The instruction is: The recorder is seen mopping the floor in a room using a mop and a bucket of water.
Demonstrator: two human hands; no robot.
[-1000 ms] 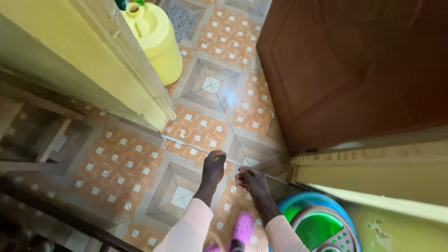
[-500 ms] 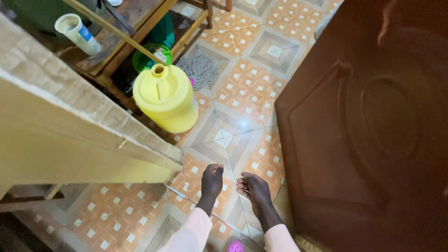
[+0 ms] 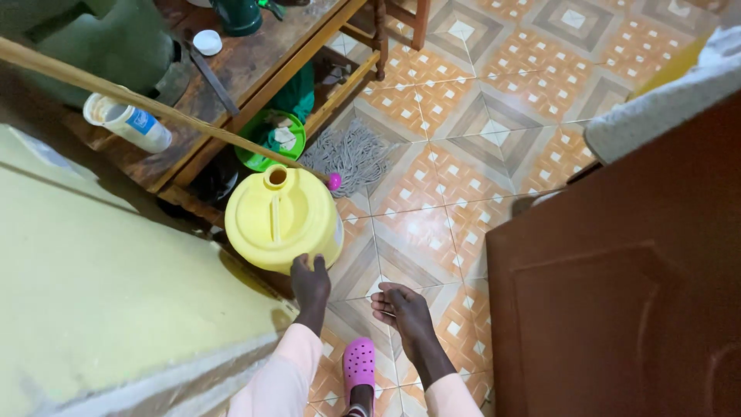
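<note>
Head view, left hand (image 3: 311,279): stretched forward and down, fingertips touching the near rim of the yellow jerrycan (image 3: 282,218); fingers loosely spread, no grip closed.
Head view, right hand (image 3: 404,306): hanging open just right of the left hand, fingers slack over the tiled floor (image 3: 478,147), holding nothing.
Yellow jerrycan: standing upright directly ahead of the left hand, round neck uncapped, moulded handle running toward the hand.
Change since half a second ago: jerrycan then well beyond both hands, nothing touched; now closed in on, left fingertips at its rim. A second ago, farther off again, near the top of the view.
Meaning, as a judgement: approach finished, contact just made; a proper hold on the handle not yet taken.
Beyond the left hand: wooden mop handle (image 3: 154,108) slanting across, ending at a grey mop head (image 3: 351,154) on the floor past the jerrycan.
Farther ahead, left: low wooden table (image 3: 255,58), a white plastic bottle (image 3: 127,121) lying on it, a green basin (image 3: 270,139) beneath.
Below the hands: pink clog (image 3: 359,369) on one foot, between the two pale sleeves.
Right of the right hand: brown door (image 3: 617,293), close by.
Left of the left hand: pale yellow wall (image 3: 100,301).
</note>
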